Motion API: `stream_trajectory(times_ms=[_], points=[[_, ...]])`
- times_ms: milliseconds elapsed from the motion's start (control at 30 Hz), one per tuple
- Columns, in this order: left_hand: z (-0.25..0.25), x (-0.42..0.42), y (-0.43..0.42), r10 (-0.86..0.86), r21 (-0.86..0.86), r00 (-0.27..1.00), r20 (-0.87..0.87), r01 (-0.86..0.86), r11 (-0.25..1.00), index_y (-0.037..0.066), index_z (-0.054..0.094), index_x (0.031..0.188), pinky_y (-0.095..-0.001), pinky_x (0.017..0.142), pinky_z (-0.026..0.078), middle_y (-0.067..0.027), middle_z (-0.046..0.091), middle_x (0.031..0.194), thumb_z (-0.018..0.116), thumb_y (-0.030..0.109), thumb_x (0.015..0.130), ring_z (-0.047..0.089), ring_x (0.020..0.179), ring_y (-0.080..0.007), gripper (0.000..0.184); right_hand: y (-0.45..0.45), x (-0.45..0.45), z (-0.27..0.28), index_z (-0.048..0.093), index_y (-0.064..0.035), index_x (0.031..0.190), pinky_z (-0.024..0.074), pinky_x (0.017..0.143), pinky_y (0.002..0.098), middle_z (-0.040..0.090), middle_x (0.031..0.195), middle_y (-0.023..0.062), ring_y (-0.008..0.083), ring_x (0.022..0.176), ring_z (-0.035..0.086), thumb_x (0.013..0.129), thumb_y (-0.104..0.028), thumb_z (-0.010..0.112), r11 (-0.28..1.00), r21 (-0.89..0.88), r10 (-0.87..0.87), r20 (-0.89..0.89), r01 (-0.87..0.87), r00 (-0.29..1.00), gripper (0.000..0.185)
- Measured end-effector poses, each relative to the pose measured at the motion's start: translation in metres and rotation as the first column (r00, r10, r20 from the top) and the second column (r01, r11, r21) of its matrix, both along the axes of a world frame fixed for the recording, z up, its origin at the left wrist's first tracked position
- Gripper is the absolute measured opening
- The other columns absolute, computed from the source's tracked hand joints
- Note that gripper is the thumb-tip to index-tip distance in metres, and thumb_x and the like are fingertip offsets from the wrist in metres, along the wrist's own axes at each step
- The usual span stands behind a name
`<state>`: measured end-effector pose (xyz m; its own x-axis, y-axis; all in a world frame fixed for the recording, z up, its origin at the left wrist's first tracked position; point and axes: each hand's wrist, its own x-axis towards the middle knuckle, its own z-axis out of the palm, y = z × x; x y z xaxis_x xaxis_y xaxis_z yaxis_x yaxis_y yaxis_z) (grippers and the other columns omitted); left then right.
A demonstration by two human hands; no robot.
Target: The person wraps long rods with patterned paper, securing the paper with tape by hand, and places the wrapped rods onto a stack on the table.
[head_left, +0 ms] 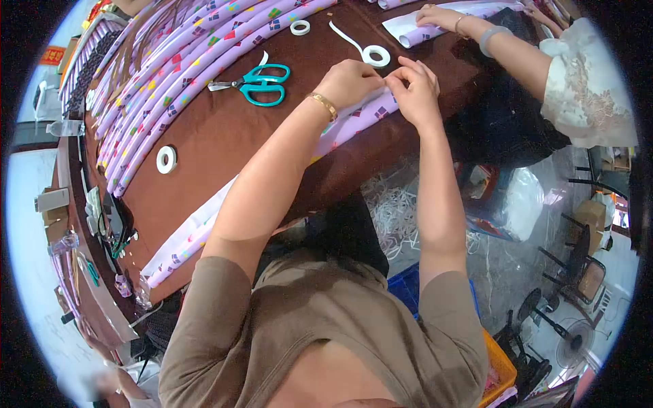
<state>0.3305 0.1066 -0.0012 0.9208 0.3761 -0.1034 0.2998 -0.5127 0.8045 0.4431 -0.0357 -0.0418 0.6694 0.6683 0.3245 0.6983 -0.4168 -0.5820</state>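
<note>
A long lilac patterned sheet of wrapping paper [356, 125], partly rolled, runs diagonally along the table's near edge, passing under my left forearm. My left hand [350, 83] has its fingers closed on the far edge of this paper. At the paper's right end, my right hand [413, 90] pinches thumb and forefinger together, its other fingers loosely bent; whatever lies in that pinch is too small to make out. Just beyond my hands is a roll of white tape [375, 56] with a strip pulled loose. Teal-handled scissors [262, 84] lie partly open left of my left hand.
Several finished lilac paper rolls [178, 87] are heaped at the far left on the brown tablecloth [204, 146]. Two more tape rolls lie about, one a white tape roll [166, 160]. A co-worker's hand [439, 17] rests on another paper roll [425, 34]. White paper scraps [398, 211] litter the floor.
</note>
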Motion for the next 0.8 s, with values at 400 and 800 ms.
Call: stream_trajectory(times_ms=[400,800], points=[[0.000,-0.027,0.016,-0.058,0.027,0.997,-0.056,0.060,0.998,0.001,0.075,0.092,-0.0327,0.071,0.053,-0.0133,0.072,0.078,0.073,0.028,0.077,0.066,0.070,-0.0186,0.031,0.005,0.010,-0.009,0.073,-0.0127,0.084,0.0272,0.111,0.0440,0.062,0.127,0.0064,0.0317,0.127,0.045,0.079,-0.032,0.068,0.999,-0.001,-0.041,0.000,0.041,0.999,0.020],[0.011,-0.114,0.032,-0.068,-0.060,0.995,-0.077,0.064,0.996,0.003,0.075,0.092,-0.0343,0.079,0.053,-0.0151,0.073,0.088,0.073,0.027,0.075,0.069,0.080,-0.0244,0.030,0.006,0.009,-0.003,0.073,-0.0064,0.082,0.0410,0.101,0.0362,0.066,0.121,0.0104,0.0272,0.117,0.057,0.078,-0.027,0.069,0.996,-0.027,-0.081,0.060,0.083,0.995,0.021]])
